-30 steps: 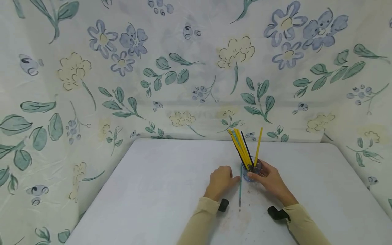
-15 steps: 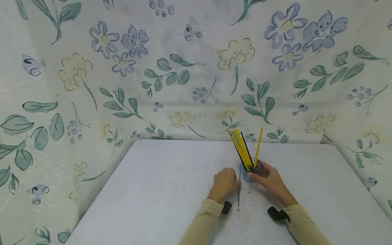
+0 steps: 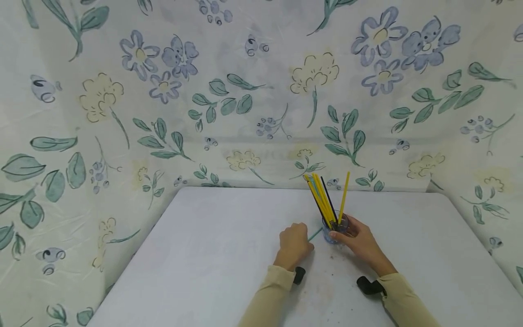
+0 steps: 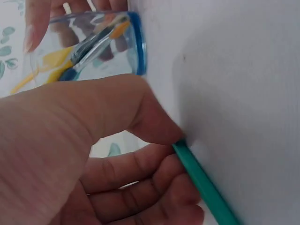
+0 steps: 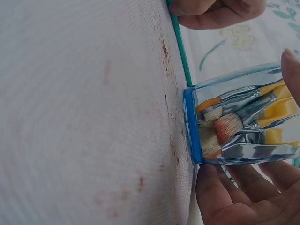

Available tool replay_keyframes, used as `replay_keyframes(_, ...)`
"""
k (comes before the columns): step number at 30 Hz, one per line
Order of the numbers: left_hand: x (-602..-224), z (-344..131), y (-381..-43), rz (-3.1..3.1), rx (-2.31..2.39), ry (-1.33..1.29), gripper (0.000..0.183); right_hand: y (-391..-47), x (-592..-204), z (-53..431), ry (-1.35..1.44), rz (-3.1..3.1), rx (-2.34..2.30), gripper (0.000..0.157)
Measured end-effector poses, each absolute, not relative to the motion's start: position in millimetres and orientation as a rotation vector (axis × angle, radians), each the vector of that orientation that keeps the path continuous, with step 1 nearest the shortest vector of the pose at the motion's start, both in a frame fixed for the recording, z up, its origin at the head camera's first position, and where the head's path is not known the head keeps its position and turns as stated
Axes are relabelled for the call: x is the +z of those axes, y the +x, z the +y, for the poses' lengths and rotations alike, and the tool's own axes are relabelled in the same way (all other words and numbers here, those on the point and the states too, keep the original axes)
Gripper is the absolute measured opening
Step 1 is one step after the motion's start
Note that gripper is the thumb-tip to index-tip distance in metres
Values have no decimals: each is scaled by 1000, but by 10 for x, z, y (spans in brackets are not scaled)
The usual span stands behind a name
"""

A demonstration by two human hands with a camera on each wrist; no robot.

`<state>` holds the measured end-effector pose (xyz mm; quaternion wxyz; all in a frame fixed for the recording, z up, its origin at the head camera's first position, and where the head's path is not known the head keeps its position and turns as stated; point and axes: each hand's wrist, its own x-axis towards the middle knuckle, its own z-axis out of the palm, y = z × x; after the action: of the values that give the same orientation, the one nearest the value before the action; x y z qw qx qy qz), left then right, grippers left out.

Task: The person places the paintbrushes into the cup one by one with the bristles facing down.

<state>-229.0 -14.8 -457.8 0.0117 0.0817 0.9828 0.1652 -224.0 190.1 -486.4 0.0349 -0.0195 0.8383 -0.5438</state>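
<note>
White table (image 3: pixel 212 254), floral cloth backdrop (image 3: pixel 163 100), perhaps reddish stains (image 5: pixel 165 51)

In the head view the left hand (image 3: pixel 295 245) covers most of the teal brush (image 3: pixel 315 234), so only a short piece shows between the hand and the glass cup (image 3: pixel 336 228), and which end that is cannot be told. The left wrist picture cuts the brush off at its lower edge and the cup at its top, and most of the hand there is a blurred mass. In the right wrist view the right hand (image 5: pixel 243 197) is cropped at the bottom and right edges, and the handles of the brushes (image 5: pixel 225 126) inside the cup run out of the picture.
</note>
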Motion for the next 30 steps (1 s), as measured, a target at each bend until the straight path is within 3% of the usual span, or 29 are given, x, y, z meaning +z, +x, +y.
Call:
replay_keyframes(7, -4565, -307, -2350, 2950, 648, 207, 25, -2240, -4849, 1908, -39, 2557, -1664, 91)
replay_keyframes(17, -4454, -729, -2512, 2611, 1202, 181, 13, -2237, -4853, 1910, -45, 2566, -1650, 93)
replay_keyframes(30, -4340, -889, -2596, 2261, 1813, 157, 20, -2233, -4834, 1915, -53, 2568, -1636, 91)
